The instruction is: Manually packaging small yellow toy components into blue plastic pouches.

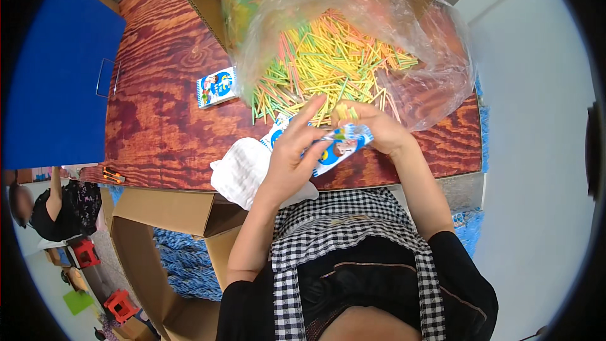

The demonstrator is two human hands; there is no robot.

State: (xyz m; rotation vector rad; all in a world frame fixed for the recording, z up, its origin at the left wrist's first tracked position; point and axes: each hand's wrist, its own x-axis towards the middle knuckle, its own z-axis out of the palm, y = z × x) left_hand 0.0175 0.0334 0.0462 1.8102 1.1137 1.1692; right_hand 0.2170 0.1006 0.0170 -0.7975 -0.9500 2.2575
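Note:
My left hand pinches a small blue-and-white packet by its side, over the near edge of the table. Close against the packet's upper end, my right hand holds a little bunch of short pale-yellow sticks in its curled fingers. Just beyond both hands lies a heap of thin yellow, green and pink sticks, spilling from a clear plastic bag. A second packet is partly hidden behind my left hand. Under my left wrist rests a white cloth.
Another blue-and-white packet lies on the reddish wood table. A cardboard box stands at the far side around the bag. An orange utility knife is by the left edge, near a blue panel. Below sits an open carton. A co-worker is far left.

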